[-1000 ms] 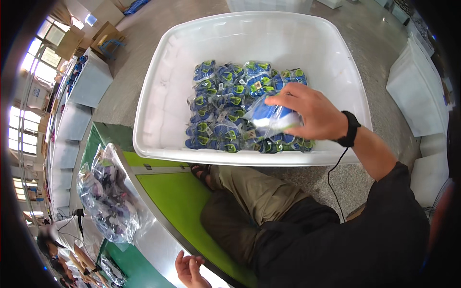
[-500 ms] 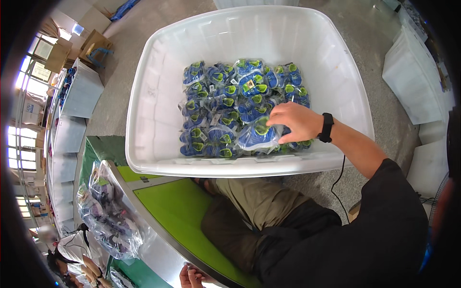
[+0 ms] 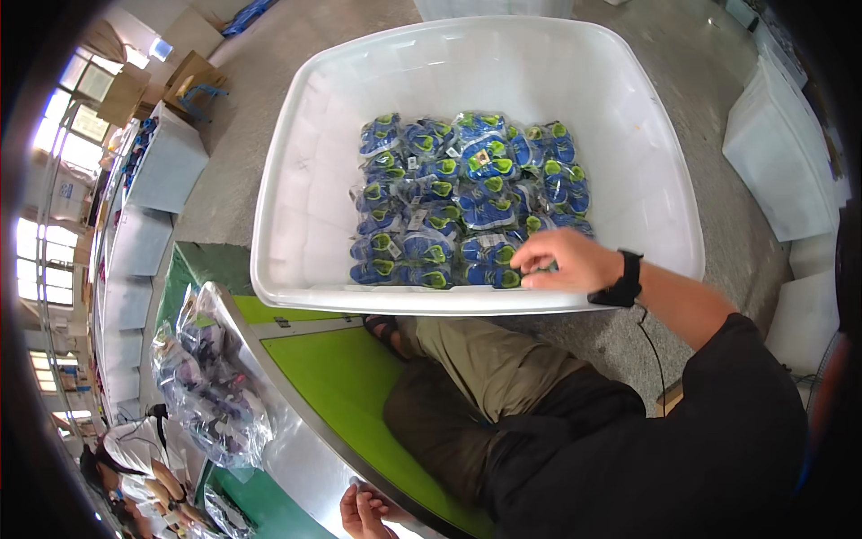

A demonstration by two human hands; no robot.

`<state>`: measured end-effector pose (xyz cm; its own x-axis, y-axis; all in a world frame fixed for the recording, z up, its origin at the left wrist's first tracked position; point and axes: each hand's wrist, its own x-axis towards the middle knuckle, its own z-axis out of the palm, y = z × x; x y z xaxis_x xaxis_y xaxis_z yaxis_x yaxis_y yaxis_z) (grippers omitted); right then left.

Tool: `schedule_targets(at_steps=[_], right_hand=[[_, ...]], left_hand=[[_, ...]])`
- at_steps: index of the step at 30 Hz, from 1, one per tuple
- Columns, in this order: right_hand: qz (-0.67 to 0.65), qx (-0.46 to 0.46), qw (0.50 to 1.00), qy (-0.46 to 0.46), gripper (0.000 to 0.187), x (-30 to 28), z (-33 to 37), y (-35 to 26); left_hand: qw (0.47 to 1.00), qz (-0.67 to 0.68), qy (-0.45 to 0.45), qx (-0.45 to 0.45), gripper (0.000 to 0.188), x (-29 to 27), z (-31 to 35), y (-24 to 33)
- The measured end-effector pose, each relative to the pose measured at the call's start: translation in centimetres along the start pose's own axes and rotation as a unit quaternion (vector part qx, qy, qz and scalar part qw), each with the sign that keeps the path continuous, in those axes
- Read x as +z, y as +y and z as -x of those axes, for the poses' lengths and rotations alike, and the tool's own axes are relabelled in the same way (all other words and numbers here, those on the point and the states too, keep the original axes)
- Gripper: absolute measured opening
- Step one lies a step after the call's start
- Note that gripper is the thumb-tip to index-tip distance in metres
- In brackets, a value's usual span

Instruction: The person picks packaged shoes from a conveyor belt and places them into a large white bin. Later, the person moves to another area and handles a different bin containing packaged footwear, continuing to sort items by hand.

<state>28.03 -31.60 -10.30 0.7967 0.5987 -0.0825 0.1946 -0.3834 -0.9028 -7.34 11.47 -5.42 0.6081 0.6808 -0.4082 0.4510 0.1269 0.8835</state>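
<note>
In the front part of a large white plastic bin [image 3: 422, 298], my right hand [image 3: 575, 260] hovers over bagged shoes. Its fingers are bent, the thumb apart from them, and nothing is held between them. Blue shoes with lime-green linings [image 3: 431, 247], wrapped in clear plastic, lie in packed rows on the bin's bottom. One clear-bagged pair [image 3: 489, 260] lies just left of my fingertips. My left hand [image 3: 364, 512] is low in the view at the edge of a metal-topped table [image 3: 310, 458]. Its fingers are curled together; whatever they pinch is too small to make out.
Clear bags of dark and purplish shoes [image 3: 211, 386] lie on the table to the left. White bins stand at the right [image 3: 777, 144] and far left [image 3: 166, 166]. A co-worker [image 3: 144, 467] is at the lower left. A black cable [image 3: 654, 350] hangs near my right arm.
My right hand has let go of the bagged shoes, which now lie in the front row, and moved slightly right and nearer. My left hand remains by the table edge. The whole view has shifted slightly.
</note>
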Motion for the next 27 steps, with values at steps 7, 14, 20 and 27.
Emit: schedule_targets(at_steps=[7, 14, 20, 27], right_hand=[[-0.011, -0.014, 0.994, 0.106, 0.031, 8.3, -0.7, 1.8], [-0.007, 0.034, 0.99, 0.135, 0.015, 9.0, -2.5, 5.0], [0.007, 0.058, 0.988, 0.14, 0.013, 8.6, -2.7, 6.2], [0.069, 0.024, 0.986, 0.15, 0.015, 8.6, -3.3, 8.6]], left_hand=[[0.997, 0.075, 0.008, 0.005, 0.032, 0.2, -1.1, -1.8], [0.981, 0.187, -0.051, 0.023, 0.034, -2.2, -0.8, -2.6], [0.975, 0.198, -0.093, 0.045, 0.036, -2.9, -0.9, -2.8], [0.969, 0.209, -0.129, 0.036, 0.039, -3.6, -1.0, -2.9]])
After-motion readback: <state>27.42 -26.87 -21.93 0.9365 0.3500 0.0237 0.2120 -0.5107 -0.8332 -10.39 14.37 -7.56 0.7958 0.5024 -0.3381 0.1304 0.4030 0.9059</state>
